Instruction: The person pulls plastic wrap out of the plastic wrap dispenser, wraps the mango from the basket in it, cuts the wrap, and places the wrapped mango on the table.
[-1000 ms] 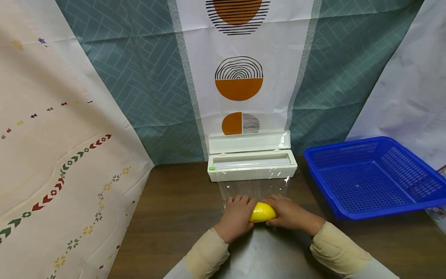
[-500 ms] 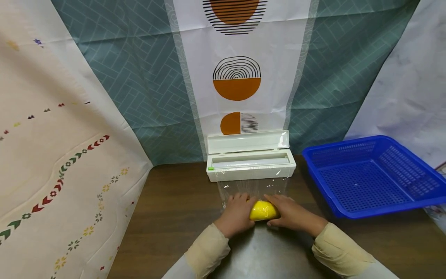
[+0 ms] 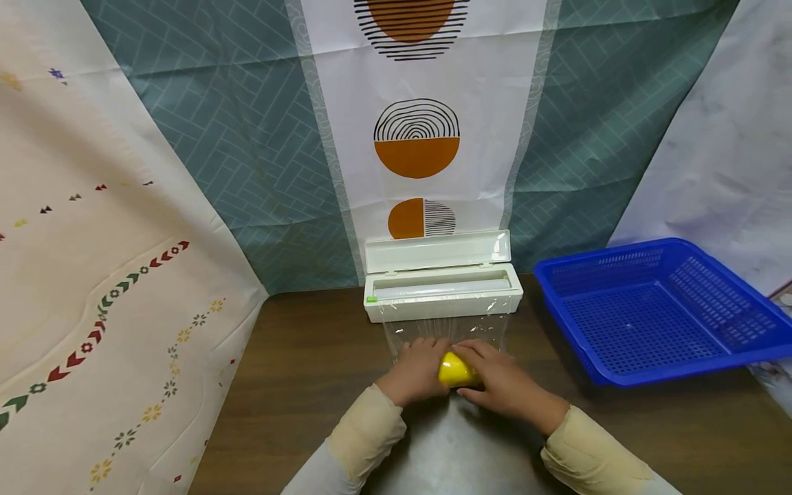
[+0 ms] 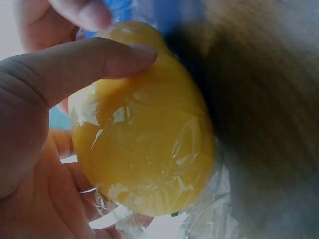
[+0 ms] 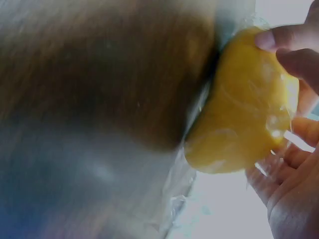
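A yellow mango [image 3: 455,370], tightly covered in clear cling film, lies between both hands at the middle of the table. My left hand [image 3: 419,371] grips its left side; in the left wrist view the thumb [image 4: 99,62] lies across the mango and the other fingers are behind it. My right hand [image 3: 504,381] holds its right side, fingers over the top and thumb low. From the mango a sheet of cling film [image 3: 445,331] runs back to a white cling film dispenser [image 3: 442,307] with its lid raised. The mango's far side is hidden.
A blue plastic basket [image 3: 619,375] stands to the right of the dispenser. Patterned cloths hang behind and at the left, with a green-and-white one [image 3: 247,172] behind the dispenser. The brown wooden table [image 3: 309,364] has a shiny grey patch at the front.
The mango has turned and shifted slightly left between the hands. My right hand has moved left with it, now closer to the left hand. The head view has shifted a little.
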